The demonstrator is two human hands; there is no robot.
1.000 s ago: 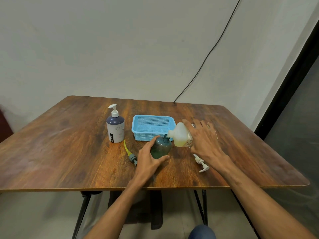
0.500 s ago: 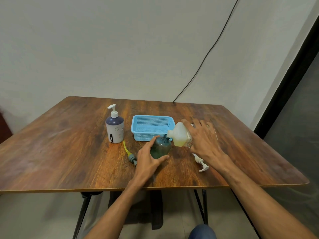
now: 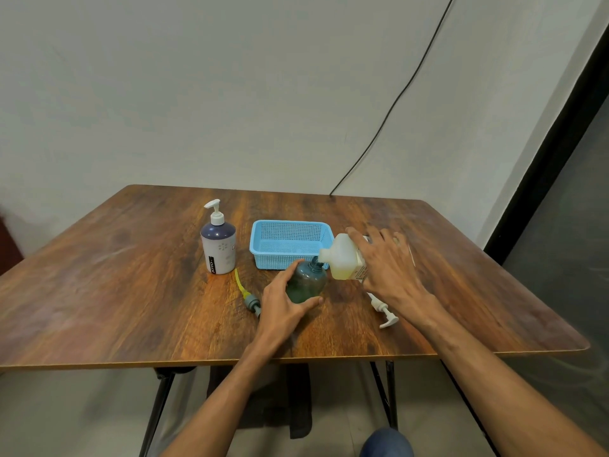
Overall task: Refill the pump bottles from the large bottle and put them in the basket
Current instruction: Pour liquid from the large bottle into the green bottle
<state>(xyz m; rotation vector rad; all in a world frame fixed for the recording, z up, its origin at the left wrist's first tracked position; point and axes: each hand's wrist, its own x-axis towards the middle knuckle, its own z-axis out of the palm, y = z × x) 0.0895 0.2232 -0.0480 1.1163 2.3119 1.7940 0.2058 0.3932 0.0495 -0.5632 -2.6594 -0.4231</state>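
On the wooden bench (image 3: 131, 291) the person's left hand (image 3: 280, 308) wraps its grip around a round dark green bottle (image 3: 306, 282), thumb on the near right side and fingers on the left, holding it upright just in front of the blue basket (image 3: 290, 245). The right hand (image 3: 389, 268) has its grip closed over the large bottle (image 3: 342, 258) of pale yellow liquid, which is tipped on its side with its white neck pointing left and meeting the green bottle's open mouth. The basket stands with nothing visible inside it, just behind the two bottles. To the left of the basket a white pump bottle (image 3: 219, 245) with a dark top band and its pump fitted stands upright, apart from both hands. A grey pump head with a yellow tube (image 3: 245, 291) lies on the bench just left of the left hand. A loose white pump (image 3: 384, 313) lies on the bench under the right wrist. A black cable (image 3: 389, 107) runs down the wall behind.
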